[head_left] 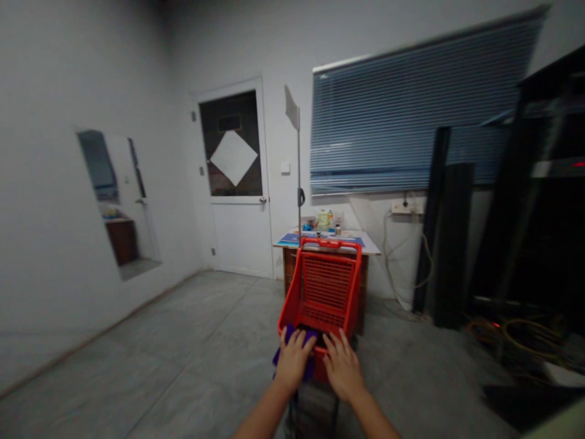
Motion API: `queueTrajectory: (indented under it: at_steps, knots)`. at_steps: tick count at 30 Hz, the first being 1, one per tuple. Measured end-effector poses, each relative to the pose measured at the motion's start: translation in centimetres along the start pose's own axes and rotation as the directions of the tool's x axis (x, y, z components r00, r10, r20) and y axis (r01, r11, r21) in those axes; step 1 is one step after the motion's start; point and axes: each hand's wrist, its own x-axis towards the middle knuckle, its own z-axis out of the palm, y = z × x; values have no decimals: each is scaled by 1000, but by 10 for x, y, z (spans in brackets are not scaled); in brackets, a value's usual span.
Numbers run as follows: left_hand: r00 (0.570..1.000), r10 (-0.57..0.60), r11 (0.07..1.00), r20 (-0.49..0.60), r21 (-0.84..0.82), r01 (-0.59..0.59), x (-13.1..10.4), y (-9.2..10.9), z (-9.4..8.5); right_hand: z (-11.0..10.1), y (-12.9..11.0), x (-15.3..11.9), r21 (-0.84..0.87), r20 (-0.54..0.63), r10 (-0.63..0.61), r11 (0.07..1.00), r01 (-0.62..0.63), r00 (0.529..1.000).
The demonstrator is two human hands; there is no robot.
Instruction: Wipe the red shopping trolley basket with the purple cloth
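A red plastic shopping cart (331,277) stands in front of me, its slatted back panel facing me. My left hand (292,360) is on a purple cloth (309,367) at the near left edge of the cart. Some of the cloth shows past the hand on both sides. My right hand (342,366) rests at the near right edge of the cart, fingers stretched forward and apart, with nothing visible in it. A dark patch lies between the two hands. The undersides of both hands are hidden.
Behind the cart stands a desk (372,242) with bottles and small items. A thin pole with a white flag (291,108) rises beside the cart. A white door (240,238) and a mirror (119,201) are leftward. Dark panels (450,244) and coiled cables (532,338) lie to the right.
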Motion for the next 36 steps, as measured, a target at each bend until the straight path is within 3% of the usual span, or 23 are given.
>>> queueTrajectory:
  at_steps: [5,14,20,25,30,36]
  knots:
    - [998,67,997,23,-37,-66,3,1,-6,-5,1,-2,-14,12,-17,1000,17,1000]
    - [999,-17,999,43,-45,19,0,-29,-5,-3,-15,-16,5,-2,-34,999,34,999]
    - [997,2,998,79,-68,3,0,-37,-13,-20,4,9,-31,31,-118,992,119,993]
    - [997,-44,998,58,-44,47,0,-28,-8,-20,24,23,-56,61,-171,983,175,983]
    - [998,46,994,53,-104,-40,1,-12,-7,-11,22,20,-66,31,-153,986,154,988]
    - [997,43,993,63,-117,-36,4,-24,-12,-10,16,18,-52,-11,-167,985,167,986]
